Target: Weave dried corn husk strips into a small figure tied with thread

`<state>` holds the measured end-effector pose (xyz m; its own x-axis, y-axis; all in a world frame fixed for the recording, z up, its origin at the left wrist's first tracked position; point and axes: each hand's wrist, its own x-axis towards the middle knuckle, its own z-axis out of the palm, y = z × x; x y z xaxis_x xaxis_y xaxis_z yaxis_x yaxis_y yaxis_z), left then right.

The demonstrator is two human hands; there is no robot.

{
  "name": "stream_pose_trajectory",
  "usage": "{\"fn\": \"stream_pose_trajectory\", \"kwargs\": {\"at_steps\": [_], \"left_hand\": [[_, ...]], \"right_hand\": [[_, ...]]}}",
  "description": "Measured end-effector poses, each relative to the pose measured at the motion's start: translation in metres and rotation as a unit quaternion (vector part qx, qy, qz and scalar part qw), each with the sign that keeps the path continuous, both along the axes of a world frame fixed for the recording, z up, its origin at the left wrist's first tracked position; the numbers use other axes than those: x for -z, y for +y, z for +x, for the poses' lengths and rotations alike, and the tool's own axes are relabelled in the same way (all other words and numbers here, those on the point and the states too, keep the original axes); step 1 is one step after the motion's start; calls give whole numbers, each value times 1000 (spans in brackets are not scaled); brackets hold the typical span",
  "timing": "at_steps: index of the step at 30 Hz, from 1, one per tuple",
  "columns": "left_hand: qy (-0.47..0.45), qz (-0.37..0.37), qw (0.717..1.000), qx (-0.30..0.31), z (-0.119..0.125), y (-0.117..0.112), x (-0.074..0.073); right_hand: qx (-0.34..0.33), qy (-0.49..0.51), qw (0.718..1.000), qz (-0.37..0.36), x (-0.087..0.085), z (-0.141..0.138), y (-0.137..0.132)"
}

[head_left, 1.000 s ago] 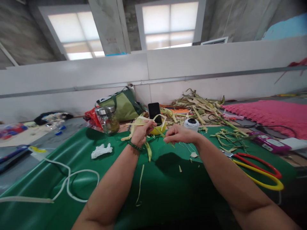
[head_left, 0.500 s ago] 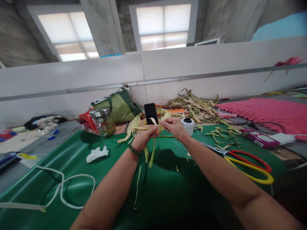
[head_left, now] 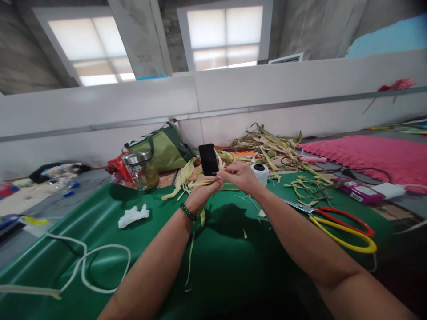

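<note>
Over the green mat [head_left: 213,266], my left hand [head_left: 205,192] is closed on pale corn husk strips [head_left: 202,182] that stick out to its left. My right hand [head_left: 240,176] pinches the husk at the left fingertips, and the two hands touch. A narrow husk piece [head_left: 219,161] rises above the fingers. The exact grip is partly hidden by the hands. Behind them stands a black phone [head_left: 208,160]. More broad husks [head_left: 184,178] lie left of the phone. A white spool [head_left: 260,174] is just beyond my right wrist.
Large scissors with red and yellow handles [head_left: 345,227] lie right of my right forearm. A glass jar [head_left: 142,173] and green bag [head_left: 171,149] stand back left. Crumpled tissue [head_left: 134,216], a white cord [head_left: 83,262], a dried husk pile [head_left: 267,142] and pink fabric [head_left: 363,153] surround the work.
My hands have drawn together, and the right one now lies against the left fingertips. The long strip that hung below the left hand no longer shows there.
</note>
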<state>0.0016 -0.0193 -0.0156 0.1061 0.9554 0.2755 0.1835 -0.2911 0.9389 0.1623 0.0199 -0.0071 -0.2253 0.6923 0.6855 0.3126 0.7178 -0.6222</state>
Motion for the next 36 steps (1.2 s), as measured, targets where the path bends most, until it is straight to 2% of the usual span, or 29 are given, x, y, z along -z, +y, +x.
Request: {"fn": "stream_pose_trajectory", "kwargs": {"at_steps": [3, 7, 11, 16, 21, 25, 29, 32, 36], "left_hand": [[44, 4, 999, 23, 4, -4, 1], [93, -38, 993, 65, 8, -10, 0], [13, -107, 990, 91, 7, -9, 0], [-126, -187, 971, 75, -1, -3, -1], [-113, -153, 979, 66, -4, 0, 0], [-104, -136, 985, 31, -4, 1, 2], [-109, -106, 988, 9, -8, 3, 2], [-107, -103, 989, -5, -11, 4, 3], [-96, -102, 990, -1, -10, 6, 4]], "right_hand": [[-58, -43, 997, -25, 3, -7, -3], [-36, 1, 999, -17, 6, -6, 3], [-35, 47, 997, -54, 6, -2, 9], [-96, -63, 985, -129, 2, 5, 7], [-198, -164, 950, -176, 0, 14, 7], [-214, -160, 949, -167, 2, 19, 13], [-258, -130, 937, -197, 0, 27, 17], [-258, -127, 937, -199, -4, 32, 16], [-230, -151, 947, -166, -6, 26, 10]]}}
